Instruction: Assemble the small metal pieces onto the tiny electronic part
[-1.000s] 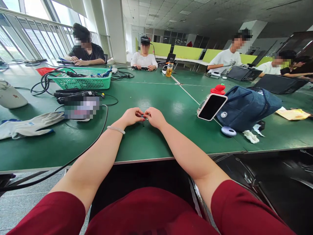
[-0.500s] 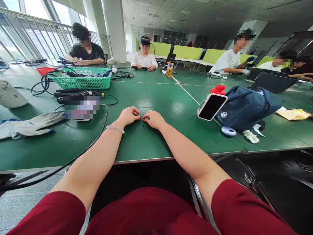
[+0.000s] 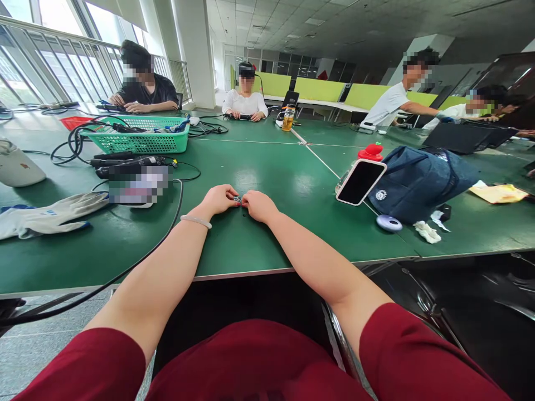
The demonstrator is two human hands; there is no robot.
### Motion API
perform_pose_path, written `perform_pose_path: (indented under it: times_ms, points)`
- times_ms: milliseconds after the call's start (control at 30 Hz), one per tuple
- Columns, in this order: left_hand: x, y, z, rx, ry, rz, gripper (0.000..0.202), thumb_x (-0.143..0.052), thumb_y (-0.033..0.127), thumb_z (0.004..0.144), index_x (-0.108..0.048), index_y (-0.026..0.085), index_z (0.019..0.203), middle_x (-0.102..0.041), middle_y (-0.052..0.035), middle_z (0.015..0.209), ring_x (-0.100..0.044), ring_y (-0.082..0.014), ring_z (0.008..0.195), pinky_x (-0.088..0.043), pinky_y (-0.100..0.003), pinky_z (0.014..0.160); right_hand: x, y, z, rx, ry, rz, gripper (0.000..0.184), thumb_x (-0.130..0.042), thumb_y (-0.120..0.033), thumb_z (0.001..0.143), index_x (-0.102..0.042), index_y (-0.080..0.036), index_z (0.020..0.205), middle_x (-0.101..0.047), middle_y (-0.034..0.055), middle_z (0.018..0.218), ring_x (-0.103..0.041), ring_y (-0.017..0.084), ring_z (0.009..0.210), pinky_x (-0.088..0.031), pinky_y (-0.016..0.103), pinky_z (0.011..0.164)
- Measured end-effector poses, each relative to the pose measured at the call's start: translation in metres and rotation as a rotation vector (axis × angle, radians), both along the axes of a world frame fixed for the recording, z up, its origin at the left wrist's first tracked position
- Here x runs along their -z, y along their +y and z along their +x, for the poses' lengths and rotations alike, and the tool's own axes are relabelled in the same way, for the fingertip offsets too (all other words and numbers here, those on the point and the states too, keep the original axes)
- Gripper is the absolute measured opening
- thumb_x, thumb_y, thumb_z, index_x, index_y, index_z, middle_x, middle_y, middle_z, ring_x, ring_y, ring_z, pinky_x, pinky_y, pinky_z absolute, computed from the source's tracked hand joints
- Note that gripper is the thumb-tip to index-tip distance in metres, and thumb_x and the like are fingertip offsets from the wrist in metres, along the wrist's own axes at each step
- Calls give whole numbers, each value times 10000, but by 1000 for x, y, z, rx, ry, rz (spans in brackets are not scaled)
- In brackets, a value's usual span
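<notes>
My left hand [image 3: 219, 199] is closed in a pinch on a small silvery-grey piece [image 3: 237, 199], too small to name. Close against it from the right, my right hand [image 3: 258, 205] has its fingers curled and pressed together near the piece's right end. Whatever the right fingertips hold is hidden behind them. Both hands are low over the green table [image 3: 242, 245], a short way in from its front edge. A tiny dark speck [image 3: 244, 216] lies on the surface just below the fingertips.
To the left are a work glove [image 3: 54, 214], a black cable [image 3: 161, 239], and a green basket [image 3: 144, 142] holding cables. On the right stand a propped phone [image 3: 361, 182], a blue bag [image 3: 418, 184] and a round lilac case [image 3: 389, 223]. Several people sit or stand around the table.
My right hand has moved slightly left, closing the gap to the left hand and the small piece. On the far right, a person has leaned forward with an arm reaching out.
</notes>
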State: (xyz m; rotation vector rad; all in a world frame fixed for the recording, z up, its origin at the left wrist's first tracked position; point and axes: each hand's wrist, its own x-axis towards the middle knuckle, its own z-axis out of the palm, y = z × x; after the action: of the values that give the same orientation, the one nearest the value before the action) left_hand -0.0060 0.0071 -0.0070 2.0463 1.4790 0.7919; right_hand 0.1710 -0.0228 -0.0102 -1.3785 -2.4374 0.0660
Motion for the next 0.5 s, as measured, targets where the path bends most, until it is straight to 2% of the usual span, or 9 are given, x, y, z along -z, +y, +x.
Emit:
perform_pose_path:
  times_ms: [267,500]
  points:
    - [0,-2,4,75,-18,-20,307,-771,325,527,-642,201,777,-703,-24,766,-649,-193,735,-484,-305,677,1,0,0,12,167,71,179,-429,-166,910,-606,-184,886,-600,53,958,-550,160,859,-398,260,729]
    - [1,-2,8,144,-70,-40,294,-753,308,555,-637,191,799,-712,-33,821,-664,-195,787,-506,-307,723,-2,-4,-1,31,168,95,198,-448,-198,918,-640,-177,876,-619,57,968,-563,156,862,-405,256,747]
